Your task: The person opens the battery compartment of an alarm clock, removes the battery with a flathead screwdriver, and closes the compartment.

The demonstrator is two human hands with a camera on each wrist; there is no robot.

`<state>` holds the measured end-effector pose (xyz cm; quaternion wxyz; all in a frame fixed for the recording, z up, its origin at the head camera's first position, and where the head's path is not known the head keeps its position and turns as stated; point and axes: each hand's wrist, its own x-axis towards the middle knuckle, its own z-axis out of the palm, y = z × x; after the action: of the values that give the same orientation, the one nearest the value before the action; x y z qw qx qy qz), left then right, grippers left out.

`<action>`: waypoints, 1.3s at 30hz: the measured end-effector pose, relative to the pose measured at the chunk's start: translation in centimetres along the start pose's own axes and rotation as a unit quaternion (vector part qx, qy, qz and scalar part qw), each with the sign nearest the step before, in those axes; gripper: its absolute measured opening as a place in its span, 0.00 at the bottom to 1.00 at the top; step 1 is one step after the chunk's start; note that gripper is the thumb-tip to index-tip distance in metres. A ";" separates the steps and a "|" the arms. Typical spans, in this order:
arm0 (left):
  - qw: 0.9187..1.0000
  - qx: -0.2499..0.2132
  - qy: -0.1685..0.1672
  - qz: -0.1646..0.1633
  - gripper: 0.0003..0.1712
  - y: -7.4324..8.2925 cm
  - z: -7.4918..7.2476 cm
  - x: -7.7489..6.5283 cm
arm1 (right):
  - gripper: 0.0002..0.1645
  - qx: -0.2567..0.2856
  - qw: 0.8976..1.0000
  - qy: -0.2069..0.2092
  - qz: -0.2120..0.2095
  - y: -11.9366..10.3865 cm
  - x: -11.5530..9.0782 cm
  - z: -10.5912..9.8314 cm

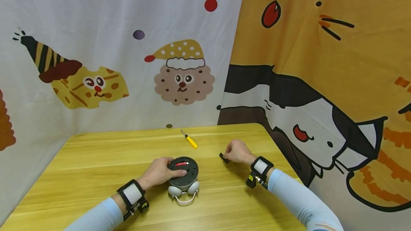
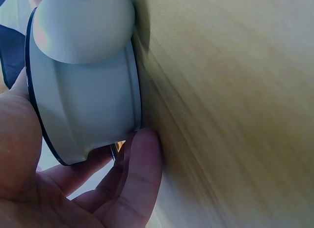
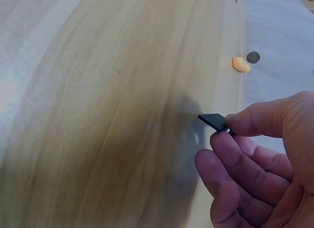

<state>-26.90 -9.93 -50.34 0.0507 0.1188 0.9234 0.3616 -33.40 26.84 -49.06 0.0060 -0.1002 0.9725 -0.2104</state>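
Note:
A round twin-bell alarm clock lies on the table with its black back up. Its white bells and wire handle point toward the person. A red battery shows in the slot in the back. My left hand grips the clock from its left, the thumb across the back; the left wrist view shows fingers curled along the white case. Over to the right, my right hand pinches a small flat black piece between thumb and fingertip, apart from the clock.
A screwdriver with a yellow handle lies beyond the clock near the far table edge. The wood-grain table meets printed cloth at the back and right.

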 end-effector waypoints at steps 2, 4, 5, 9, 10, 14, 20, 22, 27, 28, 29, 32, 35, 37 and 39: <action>1.000 0.000 0.000 0.000 0.41 0.0 0.0 0.0 | 0.19 -0.001 1.000 -0.002 0.003 0.0 -0.1 0.0; 1.000 -0.002 0.000 -0.003 0.41 -0.1 0.0 0.0 | 0.19 -0.001 1.000 -0.004 0.006 0.0 -0.1 0.0; 1.000 -0.002 0.000 -0.003 0.41 -0.1 0.0 0.0 | 0.19 -0.001 1.000 -0.006 0.007 0.1 -0.1 0.0; 1.000 0.002 0.001 -0.003 0.42 -0.1 0.0 0.0 | 0.18 -0.003 1.000 -0.007 0.016 0.2 -0.2 0.1; 1.000 0.002 0.001 -0.002 0.42 -0.1 -0.1 0.0 | 0.18 -0.006 1.000 -0.007 0.020 0.2 -0.2 0.0; 1.000 -0.003 0.000 -0.003 0.41 -0.1 0.0 0.0 | 0.18 -0.017 0.999 -0.007 0.034 0.5 -0.1 0.0; 1.000 0.001 0.002 -0.002 0.42 -0.1 -0.1 0.0 | 0.16 -0.022 0.998 -0.021 0.057 0.7 -0.2 -0.2; 1.000 0.000 0.002 -0.003 0.43 -0.1 -0.1 0.0 | 0.15 -0.021 0.998 -0.024 0.063 0.7 -0.2 -0.2; 1.000 -0.002 0.000 -0.004 0.42 0.0 -0.1 0.0 | 0.16 -0.023 0.997 -0.027 0.070 0.9 -0.2 -0.3; 1.000 -0.003 -0.001 -0.004 0.42 0.0 -0.1 0.0 | 0.16 -0.024 0.997 -0.028 0.072 0.9 -0.2 -0.3; 1.000 -0.003 -0.002 -0.005 0.41 0.0 -0.1 0.0 | 0.17 -0.025 0.997 -0.030 0.073 1.0 -0.2 -0.3; 1.000 -0.003 -0.001 -0.004 0.41 0.0 -0.1 0.0 | 0.18 -0.025 0.996 -0.034 0.078 1.0 -0.1 -0.2; 1.000 -0.001 0.001 -0.004 0.41 -0.1 0.0 0.0 | 0.18 -0.027 0.996 -0.035 0.082 1.1 -0.1 -0.1; 1.000 -0.001 0.003 -0.004 0.41 -0.1 0.0 0.0 | 0.17 -0.032 0.995 -0.033 0.084 1.1 0.0 -0.1; 1.000 -0.003 0.004 -0.003 0.41 -0.2 0.1 0.1 | 0.18 -0.040 0.995 -0.030 0.083 1.1 0.0 -0.1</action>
<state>-26.97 -9.99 -50.53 0.0486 0.1140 0.9230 0.3643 -33.64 27.85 -49.45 0.0487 -0.0252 0.9845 -0.1668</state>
